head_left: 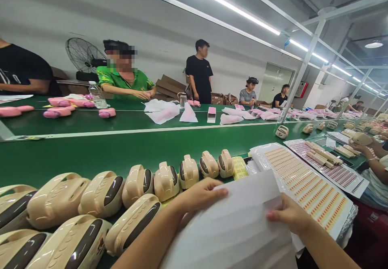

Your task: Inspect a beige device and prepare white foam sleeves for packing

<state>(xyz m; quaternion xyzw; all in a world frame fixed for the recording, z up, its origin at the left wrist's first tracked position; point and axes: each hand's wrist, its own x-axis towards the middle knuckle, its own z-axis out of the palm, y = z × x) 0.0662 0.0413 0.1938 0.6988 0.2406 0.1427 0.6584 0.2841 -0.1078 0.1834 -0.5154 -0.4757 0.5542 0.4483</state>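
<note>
My left hand (pixel 198 196) grips the upper left edge of a white paper sheet (pixel 239 228), thumb on top. My right hand (pixel 289 216) pinches the same sheet at its right edge. The sheet lies tilted toward me over the near edge of the green conveyor belt (pixel 121 147). Just left of my left hand stands a row of beige plastic casings with dark windows (pixel 165 180). To the right of the sheet lies a sheet of small orange labels (pixel 306 184).
More beige casings (pixel 60 220) crowd the near left. A second label sheet with beige sticks (pixel 327 159) lies right, by another person's arm (pixel 374 159). Across the belt sit pink parts (pixel 60 107), a bottle (pixel 97 95), white bags (pixel 163 111) and several workers.
</note>
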